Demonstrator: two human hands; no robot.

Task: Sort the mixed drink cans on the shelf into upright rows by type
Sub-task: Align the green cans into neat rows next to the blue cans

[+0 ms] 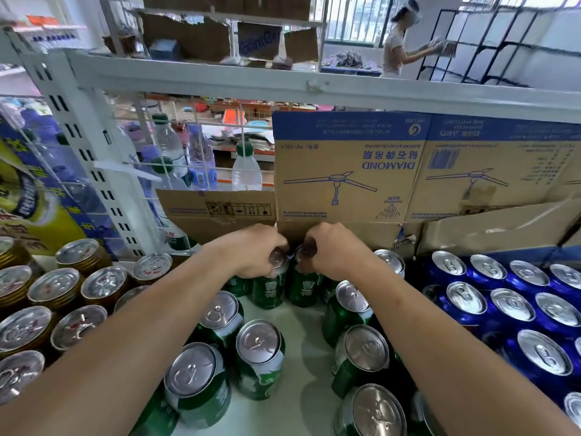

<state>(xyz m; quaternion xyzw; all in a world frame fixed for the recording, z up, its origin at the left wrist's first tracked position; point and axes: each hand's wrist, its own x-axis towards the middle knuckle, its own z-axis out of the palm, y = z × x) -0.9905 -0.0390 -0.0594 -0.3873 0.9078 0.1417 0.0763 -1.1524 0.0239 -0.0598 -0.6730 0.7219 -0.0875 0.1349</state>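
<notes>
head | left hand [251, 250] grips green can [268, 291] | right hand [334, 250] grips neighbouring can [303, 290]

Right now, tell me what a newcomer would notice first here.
At the back of the shelf, the left hand grips a green can and the right hand its neighbour. Gold cans stand upright at left, blue cans at right, more green ones between. An upside-down fan box stands behind them.
</notes>
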